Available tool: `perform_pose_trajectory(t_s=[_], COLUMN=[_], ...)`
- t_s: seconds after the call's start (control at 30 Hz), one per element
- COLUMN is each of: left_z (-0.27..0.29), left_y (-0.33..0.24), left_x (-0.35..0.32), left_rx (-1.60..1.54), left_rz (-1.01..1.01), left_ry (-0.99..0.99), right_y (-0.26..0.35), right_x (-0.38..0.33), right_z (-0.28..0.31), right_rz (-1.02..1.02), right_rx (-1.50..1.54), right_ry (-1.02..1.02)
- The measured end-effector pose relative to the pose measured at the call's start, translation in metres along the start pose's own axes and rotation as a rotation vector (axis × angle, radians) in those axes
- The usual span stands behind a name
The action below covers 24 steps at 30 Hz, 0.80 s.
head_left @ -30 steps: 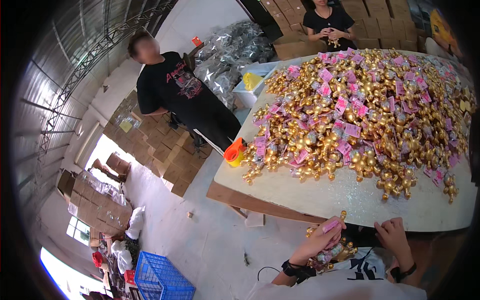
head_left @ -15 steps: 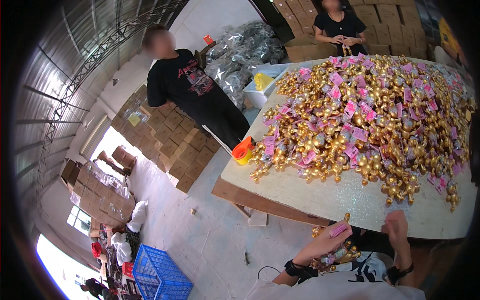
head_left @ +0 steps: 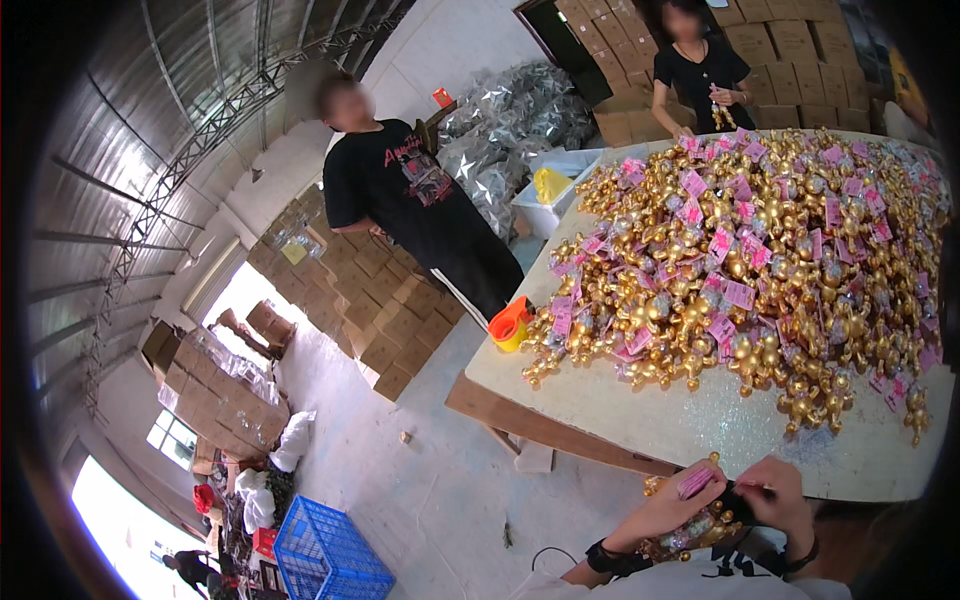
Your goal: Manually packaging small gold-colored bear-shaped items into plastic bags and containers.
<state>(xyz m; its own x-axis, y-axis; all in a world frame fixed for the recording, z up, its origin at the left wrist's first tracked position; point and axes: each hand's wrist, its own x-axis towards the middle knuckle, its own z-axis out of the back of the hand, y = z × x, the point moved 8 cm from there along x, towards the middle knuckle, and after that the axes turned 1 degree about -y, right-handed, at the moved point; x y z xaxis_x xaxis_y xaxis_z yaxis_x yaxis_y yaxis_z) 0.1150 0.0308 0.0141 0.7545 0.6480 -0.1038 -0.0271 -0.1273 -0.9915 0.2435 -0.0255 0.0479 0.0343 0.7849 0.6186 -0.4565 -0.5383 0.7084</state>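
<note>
At the near table edge, my left hand [head_left: 665, 512] is closed around several shiny gold figurines [head_left: 708, 524] with a pink card [head_left: 697, 482] among its fingers. One gold knob pokes up above the hand. Close on its right is my right hand [head_left: 778, 490], fingers pinched together; whatever is in the pinch is too small to make out. Beyond both hands, a large heap of gold figurines [head_left: 735, 290] with pink cards and clear wrapping covers much of the pale table [head_left: 570, 395].
An orange and yellow tape dispenser [head_left: 511, 324] stands at the table's left corner. One person [head_left: 410, 200] stands left of the table; another [head_left: 700, 75] across it holds gold figurines. Stacked cartons [head_left: 370, 290], a white bin [head_left: 545, 208] and a blue crate [head_left: 325, 550] are around.
My right hand has come over to my left hand and its fingers have closed in a pinch. The person across the table has reached one hand down to the heap. The view has shifted slightly.
</note>
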Motion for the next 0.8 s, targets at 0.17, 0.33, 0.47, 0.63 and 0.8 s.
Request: perform_pose_trajectory(t_s=[0.17, 0.33, 0.47, 0.63, 0.8], left_z=[-0.005, -0.002, -0.001, -0.005, -0.009], left_y=[0.003, -0.002, 0.000, 0.003, 0.002], left_x=[0.002, 0.001, -0.001, -0.002, -0.002], left_rx=[-0.017, 0.104, 0.139, 0.221, 0.126], left_rz=[0.007, -0.035, -0.015, 0.017, -0.019], left_ry=[0.089, 0.057, 0.030, 0.082, 0.129], right_y=[0.006, 0.012, 0.026, 0.038, 0.037], right_x=[-0.009, -0.006, -0.002, 0.004, 0.002], right_z=[-0.022, -0.019, -0.007, -0.003, -0.004], right_rz=[0.013, 0.072, 0.161, 0.213, 0.203], right_rx=[0.004, -0.133, -0.248, -0.390, -0.388], right_ry=[0.131, 0.126, 0.012, 0.059, 0.109])
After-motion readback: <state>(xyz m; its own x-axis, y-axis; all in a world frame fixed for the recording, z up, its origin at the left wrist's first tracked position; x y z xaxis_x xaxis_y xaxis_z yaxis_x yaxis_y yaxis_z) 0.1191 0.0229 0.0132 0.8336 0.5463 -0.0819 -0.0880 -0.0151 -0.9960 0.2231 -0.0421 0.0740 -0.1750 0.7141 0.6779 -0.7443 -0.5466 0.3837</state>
